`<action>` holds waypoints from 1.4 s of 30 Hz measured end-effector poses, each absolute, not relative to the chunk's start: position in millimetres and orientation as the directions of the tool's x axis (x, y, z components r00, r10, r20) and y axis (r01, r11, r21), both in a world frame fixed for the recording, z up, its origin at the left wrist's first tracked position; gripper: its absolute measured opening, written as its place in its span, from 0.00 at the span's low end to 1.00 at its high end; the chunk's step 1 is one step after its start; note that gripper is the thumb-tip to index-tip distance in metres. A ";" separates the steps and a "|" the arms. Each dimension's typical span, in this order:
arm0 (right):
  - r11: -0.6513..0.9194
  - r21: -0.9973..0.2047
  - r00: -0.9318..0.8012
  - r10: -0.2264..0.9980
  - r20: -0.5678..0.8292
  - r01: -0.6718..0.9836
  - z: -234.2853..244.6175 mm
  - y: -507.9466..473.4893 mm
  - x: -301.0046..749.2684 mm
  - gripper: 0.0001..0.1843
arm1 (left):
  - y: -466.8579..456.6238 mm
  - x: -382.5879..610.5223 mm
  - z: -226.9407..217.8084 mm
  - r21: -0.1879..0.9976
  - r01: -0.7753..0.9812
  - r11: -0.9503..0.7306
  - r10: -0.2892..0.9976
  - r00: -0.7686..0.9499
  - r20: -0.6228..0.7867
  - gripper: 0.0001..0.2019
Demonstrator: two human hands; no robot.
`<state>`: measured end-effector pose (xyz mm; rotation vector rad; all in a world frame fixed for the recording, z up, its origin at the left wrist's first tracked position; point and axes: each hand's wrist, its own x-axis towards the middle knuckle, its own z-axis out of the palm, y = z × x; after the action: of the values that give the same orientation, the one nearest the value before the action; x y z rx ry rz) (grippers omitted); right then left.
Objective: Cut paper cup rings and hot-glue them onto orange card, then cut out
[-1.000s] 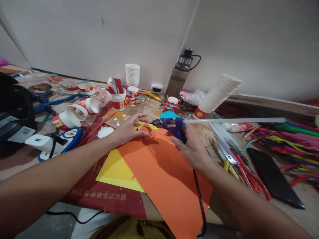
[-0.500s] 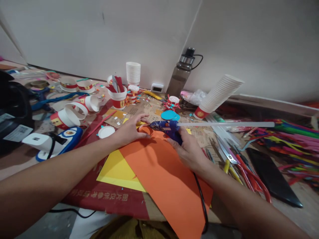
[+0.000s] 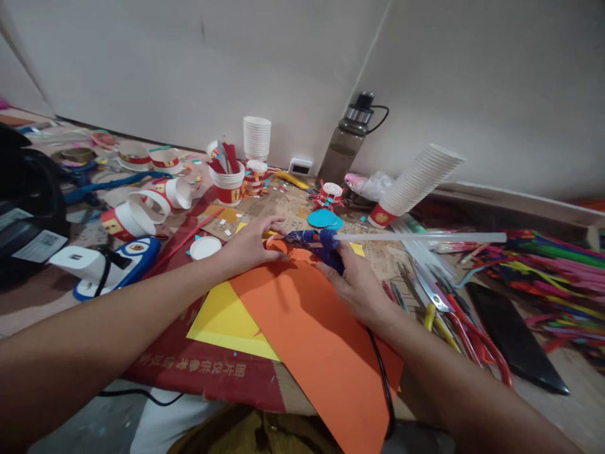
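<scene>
In my right hand (image 3: 357, 280) is a blue hot glue gun (image 3: 321, 244), its nozzle pointing left. A long white glue stick (image 3: 420, 237) juts from its back, and a black cord (image 3: 380, 366) hangs below. My left hand (image 3: 253, 246) curls its thumb and fingers around a small curved orange paper piece (image 3: 274, 240), right at the nozzle tip. Part of that piece is hidden by the fingers. Beneath both hands lies a large orange sheet (image 3: 321, 340), overlapping a yellow sheet (image 3: 231, 321).
Blue paper discs (image 3: 324, 219) and a white lid (image 3: 205, 248) lie close by. Behind stand a tilted paper cup stack (image 3: 418, 183) and a water bottle (image 3: 344, 145). Scissors (image 3: 432, 290) and a black phone (image 3: 510, 337) are at right; a white plug (image 3: 78, 261) is at left.
The view has shifted slightly, so the surroundings sit a little farther right. The glue gun and both hands keep nearly the same position; the glue stick's far end shows slightly farther left.
</scene>
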<state>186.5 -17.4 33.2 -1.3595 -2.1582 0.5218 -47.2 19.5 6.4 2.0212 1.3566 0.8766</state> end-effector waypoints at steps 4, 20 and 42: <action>0.410 -0.572 -0.346 0.911 0.223 0.710 32.3 -17.0 188.4 0.14 | 18.6 -49.0 4.8 0.739 0.562 -0.372 0.926 0.281 0.252 0.37; 0.412 -0.571 -0.343 0.911 0.230 0.710 32.8 -16.3 191.7 0.14 | 19.5 -47.5 3.4 0.731 0.582 -0.357 0.933 0.253 0.254 0.31; 0.434 -0.496 -0.378 0.900 0.216 0.752 33.1 -12.9 177.4 0.13 | 21.1 -47.6 4.1 0.757 0.558 -0.340 0.938 0.260 0.230 0.34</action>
<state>177.4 -12.9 33.1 -1.3942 -2.2383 0.4389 -47.6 21.1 4.1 1.9968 1.3506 0.9187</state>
